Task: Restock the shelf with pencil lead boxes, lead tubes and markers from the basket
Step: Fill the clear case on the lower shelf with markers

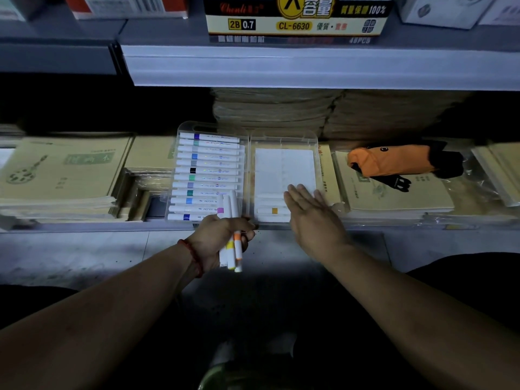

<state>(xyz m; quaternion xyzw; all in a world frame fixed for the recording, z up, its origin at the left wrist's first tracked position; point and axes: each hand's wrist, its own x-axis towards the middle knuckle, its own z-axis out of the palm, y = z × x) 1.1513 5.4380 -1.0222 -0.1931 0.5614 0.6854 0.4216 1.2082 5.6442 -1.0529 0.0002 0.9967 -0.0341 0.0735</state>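
A clear plastic marker case [247, 130] lies open on the lower shelf. Its left half holds a row of several white markers [206, 170] with coloured bands. In its right half lie a white sheet [284, 170] and a marker with a yellow band [270, 211] near the front. My left hand [216, 240] grips a bundle of three white markers [232, 249], one banded orange, one yellow, in front of the case. My right hand [309, 218] is flat with straight fingers over the front right corner of the case.
Stacks of tan notebooks [62, 173] flank the case on the shelf. An orange and black folded umbrella [399, 161] lies on notebooks at the right. A yellow and black pencil lead box [295, 21] stands on the shelf above. Grey floor lies below the shelf edge.
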